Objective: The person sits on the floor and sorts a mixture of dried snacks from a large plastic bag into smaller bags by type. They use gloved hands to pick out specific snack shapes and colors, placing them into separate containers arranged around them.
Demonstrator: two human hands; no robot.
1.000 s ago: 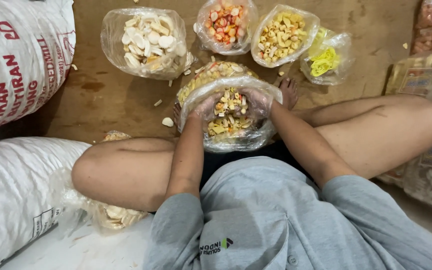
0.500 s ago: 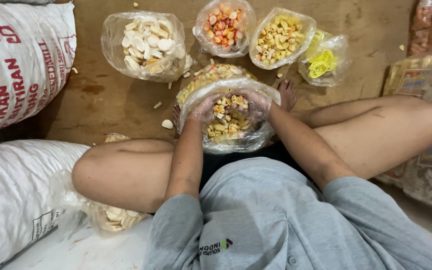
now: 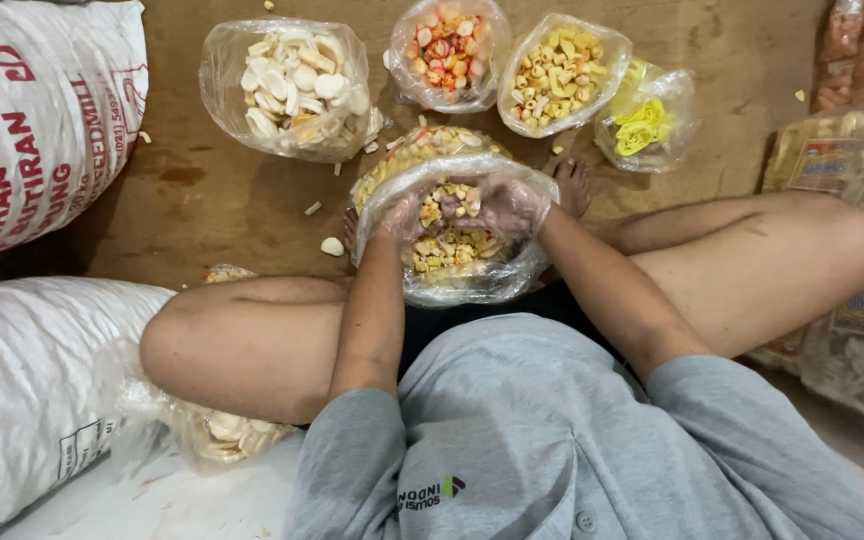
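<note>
Clear bag of mixed crackers (image 3: 452, 262) sits on the floor (image 3: 182, 190) btwn our crossed legs — both hands buried inside. Left hand (image 3: 404, 215) & right hand (image 3: 507, 203) are cupped around loose crackers, fingers curled. Beyond it: bags of white crackers (image 3: 292, 85), pink-orange crackers (image 3: 447, 45), yellow crackers (image 3: 557, 75). White sacks (image 3: 32, 120) to our left.

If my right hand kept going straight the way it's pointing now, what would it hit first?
The right hand points inward across the clear bag, so it would likely meet the mixed crackers first, then the left hand; depth is hard to judge.
</note>
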